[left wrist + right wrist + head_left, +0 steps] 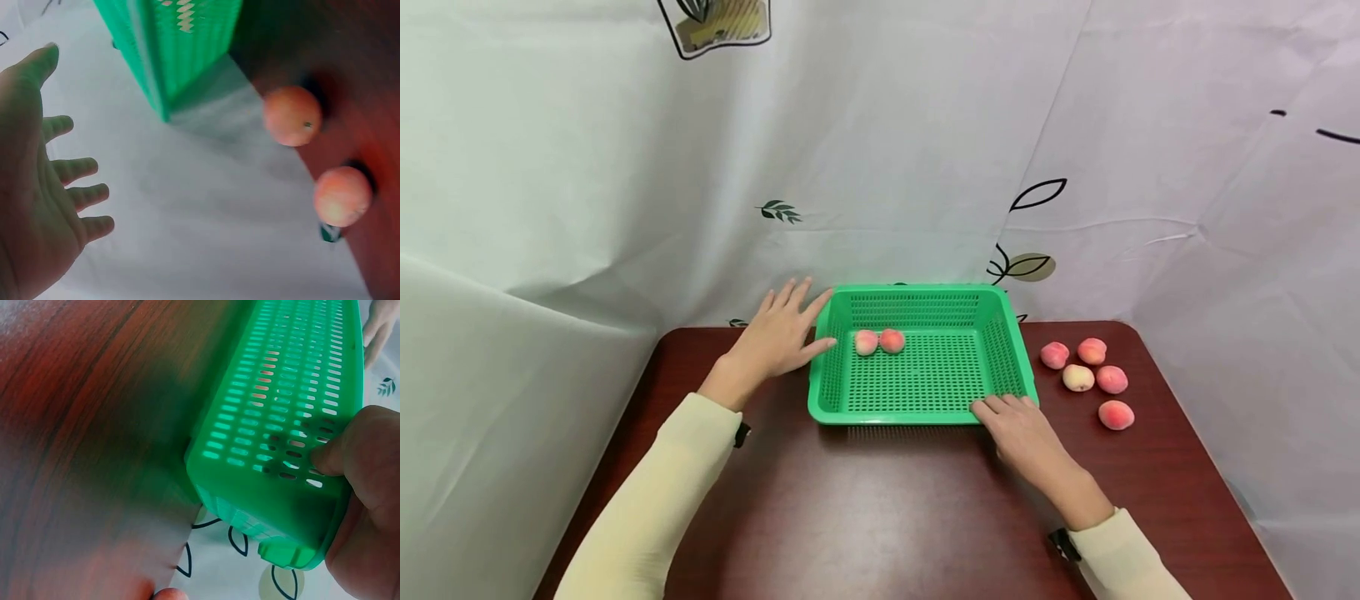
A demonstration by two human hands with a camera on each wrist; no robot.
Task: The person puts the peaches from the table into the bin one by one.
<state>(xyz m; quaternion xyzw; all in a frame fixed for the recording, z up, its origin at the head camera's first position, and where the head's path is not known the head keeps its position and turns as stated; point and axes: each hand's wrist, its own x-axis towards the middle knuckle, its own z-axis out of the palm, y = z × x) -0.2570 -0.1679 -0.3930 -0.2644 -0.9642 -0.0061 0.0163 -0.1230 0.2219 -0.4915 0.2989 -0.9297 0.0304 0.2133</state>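
A green plastic basket [917, 417] with slotted walls stands toward the back of the table. Two peaches [892, 341] lie inside it, near the left. At its near right corner my right hand [1026, 442] grips the rim, the thumb pressed against the outer wall in the right wrist view. My left hand [782, 333] is by the basket's left side with fingers spread, holding nothing. The left wrist view shows its fingers apart from the green wall [181, 56]. Two more peaches [292, 116] lie on the table there, near its edge.
Several loose peaches [1078, 378] lie on the table to the right of the basket. The dark reddish-brown table [880, 517] meets a white printed cloth [887, 167] at the back, and cloth hangs along both sides.
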